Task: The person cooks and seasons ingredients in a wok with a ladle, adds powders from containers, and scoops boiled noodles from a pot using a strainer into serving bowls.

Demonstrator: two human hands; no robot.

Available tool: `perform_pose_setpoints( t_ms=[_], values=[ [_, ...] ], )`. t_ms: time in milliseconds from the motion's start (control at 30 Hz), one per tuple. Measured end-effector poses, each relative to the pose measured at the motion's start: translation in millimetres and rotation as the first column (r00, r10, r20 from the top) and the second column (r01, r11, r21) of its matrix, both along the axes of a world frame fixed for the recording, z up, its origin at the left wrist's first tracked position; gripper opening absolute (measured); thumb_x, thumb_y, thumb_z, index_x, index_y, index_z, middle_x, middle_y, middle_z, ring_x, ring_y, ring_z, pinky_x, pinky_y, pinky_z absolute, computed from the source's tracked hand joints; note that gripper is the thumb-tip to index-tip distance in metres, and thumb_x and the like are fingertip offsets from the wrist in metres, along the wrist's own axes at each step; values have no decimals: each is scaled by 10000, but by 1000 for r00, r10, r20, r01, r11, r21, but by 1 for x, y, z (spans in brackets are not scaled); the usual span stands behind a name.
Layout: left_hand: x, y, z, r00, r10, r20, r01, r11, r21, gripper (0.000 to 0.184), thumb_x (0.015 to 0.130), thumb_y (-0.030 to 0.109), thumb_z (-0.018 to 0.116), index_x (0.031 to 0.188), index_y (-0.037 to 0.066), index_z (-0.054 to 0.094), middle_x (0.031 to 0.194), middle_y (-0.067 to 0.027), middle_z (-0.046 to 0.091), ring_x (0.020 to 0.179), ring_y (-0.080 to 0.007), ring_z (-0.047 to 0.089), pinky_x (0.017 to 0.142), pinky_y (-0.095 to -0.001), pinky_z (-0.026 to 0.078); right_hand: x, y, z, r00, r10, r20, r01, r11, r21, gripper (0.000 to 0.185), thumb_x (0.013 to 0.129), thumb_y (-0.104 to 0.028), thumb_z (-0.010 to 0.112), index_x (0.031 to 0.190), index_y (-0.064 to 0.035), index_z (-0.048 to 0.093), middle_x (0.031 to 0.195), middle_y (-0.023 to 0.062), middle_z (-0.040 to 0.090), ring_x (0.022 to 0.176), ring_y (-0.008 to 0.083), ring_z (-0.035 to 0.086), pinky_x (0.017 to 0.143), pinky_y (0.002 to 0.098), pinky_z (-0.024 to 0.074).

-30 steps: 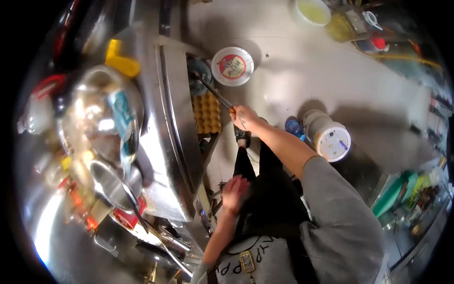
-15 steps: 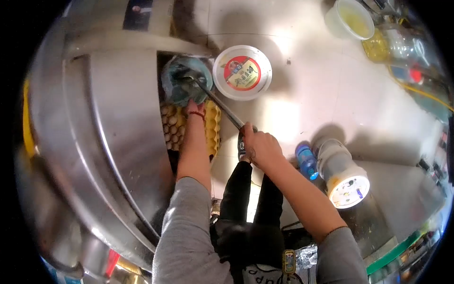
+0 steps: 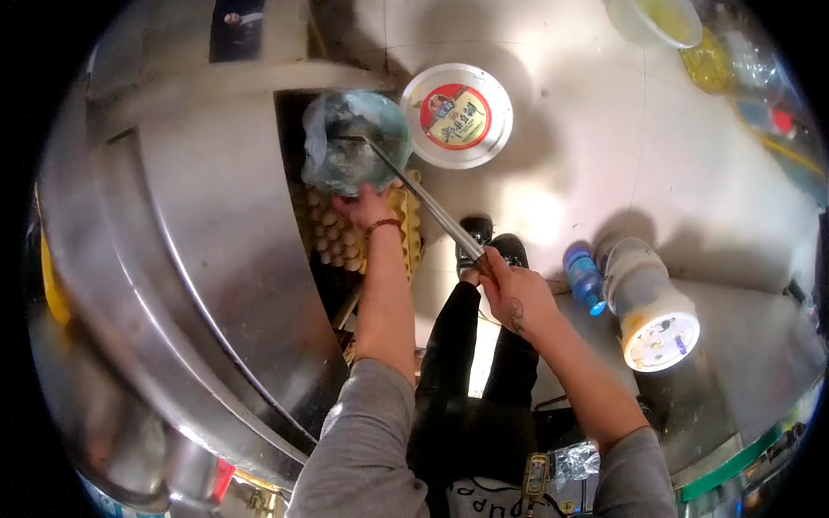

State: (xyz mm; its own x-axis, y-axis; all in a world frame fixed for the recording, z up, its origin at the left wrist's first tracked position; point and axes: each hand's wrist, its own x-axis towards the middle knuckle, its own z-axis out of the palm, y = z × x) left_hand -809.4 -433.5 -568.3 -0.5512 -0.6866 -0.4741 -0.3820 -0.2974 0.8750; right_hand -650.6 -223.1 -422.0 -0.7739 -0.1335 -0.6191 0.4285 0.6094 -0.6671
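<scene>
My left hand point(image 3: 367, 207) grips the near edge of a tub lined with a pale green plastic bag point(image 3: 318, 162), its fingers partly hidden by the rim. My right hand point(image 3: 518, 289) is closed round the handle of a long metal ladle point(image 3: 440, 220). The ladle slants up and left, and its bent head lies over the tub's opening; how deep it sits is unclear. What the tub holds is hard to make out. Below my left hand, eggs point(image 3: 335, 237) sit beside yellow egg trays point(image 3: 408, 220).
A white round lidded bucket point(image 3: 410, 116) with a red label stands right of the tub. A steel cabinet point(image 3: 216, 224) runs along the left. To the right are a blue bottle point(image 3: 584, 274), a white bucket point(image 3: 637, 276) and, farther back, a clear container point(image 3: 643, 24).
The view has shifted, so most things sit differently in the frame. The bag-lined tub appears more open and tilted toward me. Both hands keep their holds, and the ladle head remains over the tub.
</scene>
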Motion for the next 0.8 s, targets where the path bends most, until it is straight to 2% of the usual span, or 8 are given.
perform_pose_setpoints(
  t_ms=[200,300,367,500,633,667,767,800],
  values=[
    [-3,-96,-94,994,-95,-55,106,955,278,792,743,-126,488,1411,175,188,1422,-129,280,1231,-325,373,905,-530,454,-10,16,21,998,-48,35,50,998,-38,348,899,-208,505,1172,-4,432,656,235,598,585,411,590,553,505,478],
    [6,-81,-69,995,-18,-95,37,978,204,695,753,-75,537,1348,149,254,1355,-111,342,1164,-294,424,889,-451,450,-15,22,24,996,-26,85,31,997,-65,336,891,-198,519,1155,-8,433,655,238,593,596,417,591,553,510,477],
    [5,-29,-7,988,-49,-150,47,999,-21,446,799,9,588,1192,82,389,1244,-107,421,1086,-267,473,863,-391,453,-10,24,28,996,-41,77,49,993,-106,331,887,-198,527,1150,-20,436,648,233,592,598,422,591,550,506,479],
    [14,-23,15,975,-190,-118,156,955,-253,570,758,-25,618,1243,109,350,1211,-110,456,1067,-251,474,887,-369,411,10,8,15,996,-81,42,85,992,-95,330,883,-191,533,1160,-43,433,645,224,592,606,419,597,558,491,488],
    [15,-43,16,936,-341,-93,254,831,-495,529,727,-9,612,1204,36,388,1165,-127,482,1053,-245,484,906,-345,403,11,4,15,891,-123,438,368,760,-536,375,889,-242,565,1185,-24,489,642,173,576,474,264,570,475,384,489],
    [15,-47,21,940,-334,-78,247,818,-520,507,716,-1,603,1184,7,407,1157,-138,485,1053,-246,488,910,-335,405,20,-3,11,934,-238,265,339,821,-459,379,895,-253,572,1179,-8,520,626,111,549,452,176,524,431,312,449],
    [3,-46,36,917,-399,-22,323,773,-547,489,711,-2,603,1164,2,420,1140,-133,493,1038,-236,491,906,-331,394,6,3,30,515,-91,852,789,438,-430,360,904,-237,561,1176,-4,528,612,71,531,492,137,532,446,276,428],
    [-2,-46,34,883,-454,-119,329,780,-533,485,707,-6,608,1157,-5,428,1133,-125,493,1024,-225,489,898,-330,395,8,3,28,576,-150,803,749,490,-446,361,907,-244,561,1174,-4,526,606,37,518,511,103,524,464,270,424]
  ],
)
